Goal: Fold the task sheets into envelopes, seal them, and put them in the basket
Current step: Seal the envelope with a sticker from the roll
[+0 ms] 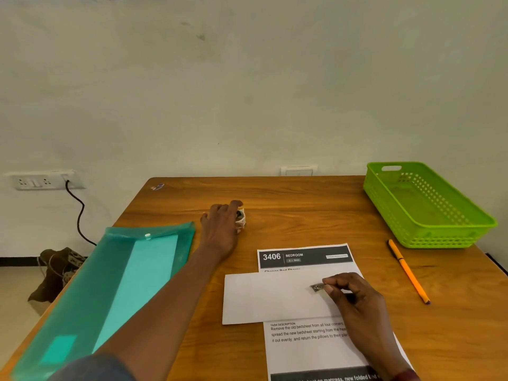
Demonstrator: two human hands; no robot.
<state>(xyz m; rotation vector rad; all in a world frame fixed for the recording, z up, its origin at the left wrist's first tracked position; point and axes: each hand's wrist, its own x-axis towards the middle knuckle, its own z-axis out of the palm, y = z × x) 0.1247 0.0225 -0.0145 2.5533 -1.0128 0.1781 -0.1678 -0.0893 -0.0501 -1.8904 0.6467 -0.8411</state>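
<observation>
Right hand [354, 298] pinches sticker [317, 287], apparently.

Your left hand [220, 229] and forearm are bare, with a blue-grey sleeve [90, 367] starting near the elbow; your right hand [354, 298] is bare too, a dark red band [406, 376] at its wrist.

green perforated basket [428, 207], teal folder [115, 284], orange pencil [408, 273]

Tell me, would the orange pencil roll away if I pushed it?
Probably yes: the orange pencil is long, thin and lies loose on the smooth wooden table. It likely feels stiff and light. Its dark tip might snap if dropped.
</observation>
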